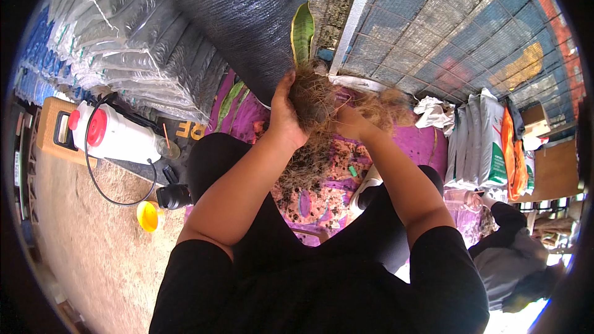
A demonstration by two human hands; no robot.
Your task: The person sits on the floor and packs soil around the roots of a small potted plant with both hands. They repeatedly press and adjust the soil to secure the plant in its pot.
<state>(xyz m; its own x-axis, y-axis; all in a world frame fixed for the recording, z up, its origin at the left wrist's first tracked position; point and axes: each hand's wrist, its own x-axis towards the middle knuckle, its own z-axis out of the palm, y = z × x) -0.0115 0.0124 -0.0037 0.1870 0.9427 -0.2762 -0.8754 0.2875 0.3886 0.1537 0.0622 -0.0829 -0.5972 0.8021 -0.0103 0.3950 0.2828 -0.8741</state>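
A snake plant (303,32) with a yellow-edged green leaf stands upright above its fibrous root ball (316,99). Around the left side of that root ball my left hand (285,113) is closed, thumb pointing up. My right hand (349,120) is at the right side among the roots; its fingertips are hidden in the fibres. Loose brown fibre (387,107) lies to the right of the hands. More roots and dark soil (304,164) lie below them on a pink and purple patterned sheet (304,204).
Cut leaves (228,106) rest left of the hands. A large black roll (232,18) leans close by. On the left stand a white sprayer tank (123,132) and a yellow cup (149,216). Filled sacks (478,139) line the right, where another person (506,246) sits.
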